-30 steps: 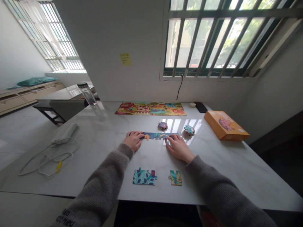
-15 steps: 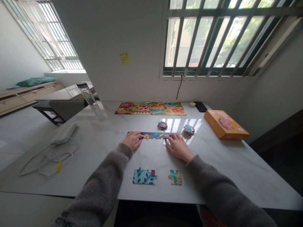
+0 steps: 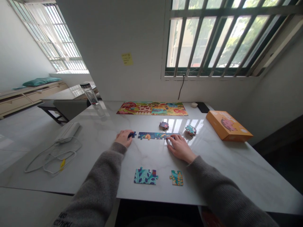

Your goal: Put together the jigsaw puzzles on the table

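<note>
Left fingers (image 3: 127,135) are gripping a navy jigsaw piece (image 3: 133,134) just off the jigsaw strip (image 3: 153,136), right fingers (image 3: 169,140) are spread flat on it, and a sideways nudge is risking splitting its joints!

Barred window (image 3: 220,37), wht wall (image 3: 106,41), grey flr (image 3: 14,151), teal cushion (image 3: 40,82)

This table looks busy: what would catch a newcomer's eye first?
A colourful farm picture lies along the far edge of the white marble table. Nearer, the left hand and right hand sit at either end of a strip of puzzle pieces. A bright orange box lies to the right.
</note>
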`<state>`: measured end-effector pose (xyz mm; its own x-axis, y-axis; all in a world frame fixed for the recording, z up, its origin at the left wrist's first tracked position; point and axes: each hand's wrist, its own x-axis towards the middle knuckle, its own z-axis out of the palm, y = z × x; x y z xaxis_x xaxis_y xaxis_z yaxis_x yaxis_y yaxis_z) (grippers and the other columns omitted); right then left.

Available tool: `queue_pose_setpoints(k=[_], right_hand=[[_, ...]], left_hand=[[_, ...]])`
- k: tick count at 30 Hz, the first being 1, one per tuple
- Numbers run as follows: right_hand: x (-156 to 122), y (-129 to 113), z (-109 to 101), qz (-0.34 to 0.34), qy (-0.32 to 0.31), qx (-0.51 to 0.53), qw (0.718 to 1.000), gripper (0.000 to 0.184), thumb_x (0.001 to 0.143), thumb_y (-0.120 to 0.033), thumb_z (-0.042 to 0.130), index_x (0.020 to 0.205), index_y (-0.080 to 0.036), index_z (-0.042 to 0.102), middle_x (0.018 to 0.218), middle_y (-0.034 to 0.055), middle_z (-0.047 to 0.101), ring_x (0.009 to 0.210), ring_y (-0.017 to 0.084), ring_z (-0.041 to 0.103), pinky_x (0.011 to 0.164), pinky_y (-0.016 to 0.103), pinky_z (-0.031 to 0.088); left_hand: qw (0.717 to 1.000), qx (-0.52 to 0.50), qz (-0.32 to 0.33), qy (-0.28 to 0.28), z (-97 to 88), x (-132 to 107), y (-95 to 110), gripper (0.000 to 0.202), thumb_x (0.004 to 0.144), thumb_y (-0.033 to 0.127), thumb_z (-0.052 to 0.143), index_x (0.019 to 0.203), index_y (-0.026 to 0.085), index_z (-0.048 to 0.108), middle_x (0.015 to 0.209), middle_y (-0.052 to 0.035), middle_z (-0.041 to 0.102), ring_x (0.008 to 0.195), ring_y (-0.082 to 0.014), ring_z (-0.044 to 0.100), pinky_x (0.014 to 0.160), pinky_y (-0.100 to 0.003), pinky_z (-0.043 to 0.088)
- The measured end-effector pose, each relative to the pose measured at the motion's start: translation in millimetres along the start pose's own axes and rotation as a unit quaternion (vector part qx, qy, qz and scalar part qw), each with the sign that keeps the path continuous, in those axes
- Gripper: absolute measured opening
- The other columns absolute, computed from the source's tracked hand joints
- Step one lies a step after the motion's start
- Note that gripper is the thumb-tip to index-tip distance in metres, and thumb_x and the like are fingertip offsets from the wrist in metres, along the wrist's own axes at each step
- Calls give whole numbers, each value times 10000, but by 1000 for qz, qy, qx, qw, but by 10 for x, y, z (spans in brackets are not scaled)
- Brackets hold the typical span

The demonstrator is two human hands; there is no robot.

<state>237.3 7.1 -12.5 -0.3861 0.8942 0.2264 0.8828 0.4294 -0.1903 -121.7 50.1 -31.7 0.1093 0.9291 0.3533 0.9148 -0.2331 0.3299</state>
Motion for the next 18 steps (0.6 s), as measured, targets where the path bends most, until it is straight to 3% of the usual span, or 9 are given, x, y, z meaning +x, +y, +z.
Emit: queue_pose_setpoints(k=[4,11,15,18], right_hand=[[3,12,13,-2,2,2,1000,406,929,-331,545,1324,-241,577,1317,118,562,1220,293,466,1052,418,358],[-4,19,19,-5,5,-1,1000,395,932,-339,538,1311,-240,585,1322,110,561,1205,295,469,1046,420,366],[-4,14,16,-6,7,-3,1000,397,931,-332,544,1316,-240,585,1318,114,564,1210,292,469,1050,416,364],[-1,9,17,-3,4,-4,1000,401,932,-332,544,1320,-236,584,1317,115,565,1214,292,470,1049,417,367]], left_hand=[[999,-14,-7,-30,-11,35,-11,385,805,186,554,1172,251,652,1173,-54,696,1089,-295,577,941,-453,453],[1000,-9,-4,-4,8,43,-91,448,756,200,642,1199,258,665,1025,-75,641,996,-290,569,942,-463,472],[996,-61,61,20,66,84,-107,404,777,166,599,1174,208,663,1057,-84,574,1020,-264,563,974,-433,479],[987,-117,109,6,121,143,-122,361,801,149,568,1148,188,661,1086,-82,565,1032,-239,577,966,-392,492]])
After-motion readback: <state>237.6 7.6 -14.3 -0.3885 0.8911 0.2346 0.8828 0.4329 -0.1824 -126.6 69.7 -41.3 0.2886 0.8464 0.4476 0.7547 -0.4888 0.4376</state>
